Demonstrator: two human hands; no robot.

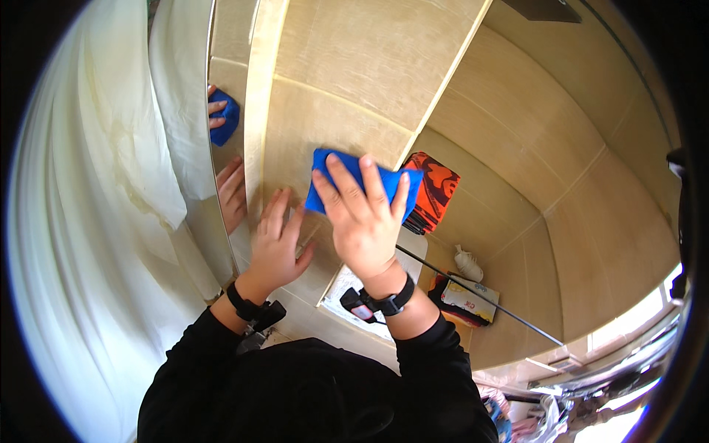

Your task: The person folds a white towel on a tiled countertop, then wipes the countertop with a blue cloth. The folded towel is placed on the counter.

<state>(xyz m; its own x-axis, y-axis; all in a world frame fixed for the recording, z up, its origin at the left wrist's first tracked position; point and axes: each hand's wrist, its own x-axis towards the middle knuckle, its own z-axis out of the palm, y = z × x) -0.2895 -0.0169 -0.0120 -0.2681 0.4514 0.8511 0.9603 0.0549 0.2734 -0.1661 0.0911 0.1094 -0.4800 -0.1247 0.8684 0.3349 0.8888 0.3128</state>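
Observation:
My right hand (365,221) presses flat with spread fingers on a folded blue cloth (346,160), which lies against the beige tiled surface (343,99). To its left, my left hand (277,238) has its fingers apart and holds nothing; its fingertips are at the tiles, and it looks slightly blurred. Both wrists wear black bands with small devices. A mirror (230,72) at the left reflects part of the blue cloth and fingers. Just right of the cloth is a folded red-orange and black patterned fabric (437,188).
A white curtain or sheet (111,221) hangs along the left. Beyond a tiled edge at the right lie a white item (468,264) and a folded printed cloth (471,302). A thin dark rod (487,296) crosses there. Clothes (526,421) are at the lower right.

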